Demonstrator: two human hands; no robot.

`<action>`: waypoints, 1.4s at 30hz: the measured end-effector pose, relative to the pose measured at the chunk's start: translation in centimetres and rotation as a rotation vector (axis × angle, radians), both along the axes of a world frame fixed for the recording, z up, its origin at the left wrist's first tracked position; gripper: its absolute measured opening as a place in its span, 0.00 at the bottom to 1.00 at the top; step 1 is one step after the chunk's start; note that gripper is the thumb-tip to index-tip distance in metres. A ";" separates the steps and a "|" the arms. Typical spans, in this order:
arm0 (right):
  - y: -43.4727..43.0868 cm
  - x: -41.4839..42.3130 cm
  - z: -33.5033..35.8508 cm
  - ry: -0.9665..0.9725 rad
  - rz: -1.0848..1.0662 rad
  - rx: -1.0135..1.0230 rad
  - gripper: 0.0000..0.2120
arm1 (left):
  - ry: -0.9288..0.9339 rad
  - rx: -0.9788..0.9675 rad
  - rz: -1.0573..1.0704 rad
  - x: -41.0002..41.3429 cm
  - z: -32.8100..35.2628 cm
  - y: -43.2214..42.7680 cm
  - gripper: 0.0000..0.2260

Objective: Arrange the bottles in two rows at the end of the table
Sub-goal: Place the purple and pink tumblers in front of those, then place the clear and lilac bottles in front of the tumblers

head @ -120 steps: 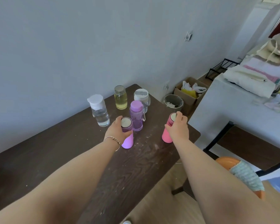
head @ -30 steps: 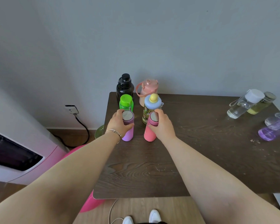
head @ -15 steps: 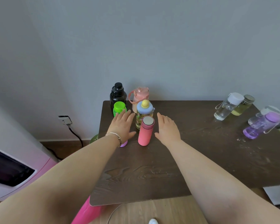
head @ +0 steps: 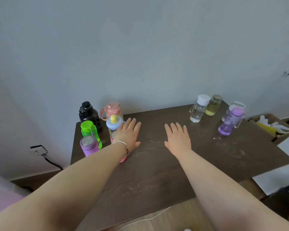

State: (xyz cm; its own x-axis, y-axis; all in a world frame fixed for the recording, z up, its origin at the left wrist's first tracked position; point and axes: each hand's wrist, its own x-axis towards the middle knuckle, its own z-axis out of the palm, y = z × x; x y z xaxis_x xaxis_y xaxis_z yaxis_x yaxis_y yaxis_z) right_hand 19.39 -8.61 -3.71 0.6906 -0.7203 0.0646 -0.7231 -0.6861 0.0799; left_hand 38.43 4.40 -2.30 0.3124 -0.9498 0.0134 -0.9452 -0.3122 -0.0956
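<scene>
At the left end of the dark table [head: 157, 172] stand two rows of bottles: a black bottle [head: 88, 115], a green one [head: 89, 133] and a lilac flask [head: 88, 146], then a pink jug [head: 113, 110], a blue-capped bottle with a yellow knob [head: 114, 123] and a pink flask [head: 123, 159], mostly hidden behind my left wrist. My left hand [head: 128, 135] is open above the table beside them. My right hand [head: 178, 139] hovers open over the table's middle. At the right end stand a clear bottle [head: 198, 108], a yellow-liquid jar [head: 213, 105], a purple bottle [head: 231, 120] and a clear one [head: 235, 106] behind it.
The grey wall runs along the table's far edge. A wall socket with a cable [head: 38, 150] sits low on the left. A cardboard box with bags [head: 272, 125] lies on the floor past the right end. A white surface [head: 284, 172] adjoins the table's right corner.
Both hands have let go of the lilac and pink flasks, which now stand in the left rows. The hands have shifted right with fingers spread, and my view has turned right.
</scene>
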 end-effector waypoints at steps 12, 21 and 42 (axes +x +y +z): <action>-20.2 -18.2 -1.2 -0.016 -0.113 0.066 0.39 | 0.070 0.073 0.078 -15.7 -1.7 -20.9 0.38; -28.6 -22.6 -1.0 0.003 0.012 0.020 0.37 | 0.198 0.035 0.197 -21.1 -1.3 -28.5 0.38; -40.4 -24.3 -5.3 -0.457 -0.287 0.411 0.43 | 0.624 -0.118 0.401 -17.6 -3.1 -48.9 0.42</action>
State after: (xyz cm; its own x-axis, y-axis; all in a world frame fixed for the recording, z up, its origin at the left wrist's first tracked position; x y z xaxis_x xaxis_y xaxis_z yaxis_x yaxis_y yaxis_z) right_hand -4.86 -49.04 -9.00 0.4364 -0.8997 -0.0138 -0.7803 -0.3708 -0.5035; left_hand 20.82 -44.51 -5.37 0.6170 -0.7648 -0.1854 -0.6243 -0.6192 0.4764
